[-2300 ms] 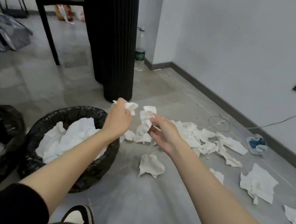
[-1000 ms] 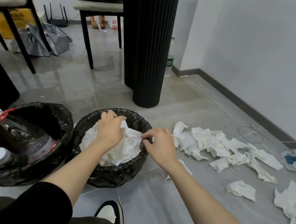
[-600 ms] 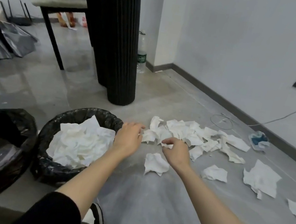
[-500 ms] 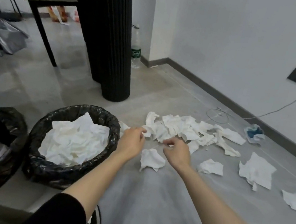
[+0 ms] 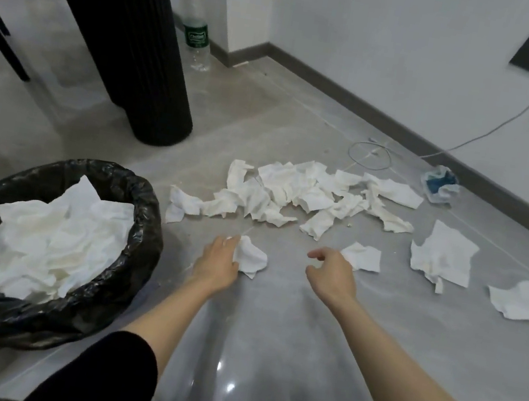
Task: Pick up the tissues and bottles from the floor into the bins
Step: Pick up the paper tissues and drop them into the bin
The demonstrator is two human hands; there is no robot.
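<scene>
Now the hands have parted: left hand (image 5: 219, 259) pinches a tissue (image 5: 251, 258); right hand (image 5: 331, 275) (fingers loosely curled, empty) is beside a second tissue (image 5: 364, 257). Bin (image 5: 150, 192) at left, pile (image 5: 292, 189) beyond.

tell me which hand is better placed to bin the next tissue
Left. The left hand grips a crumpled tissue and is nearer the bin; the right hand holds nothing.

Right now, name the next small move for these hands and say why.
Probably the right hand should reach slightly forward and pinch the small tissue lying just beyond its fingers. That hand is empty, while the left hand already grips a crumpled tissue, so both could then carry to the tissue bin.
</scene>
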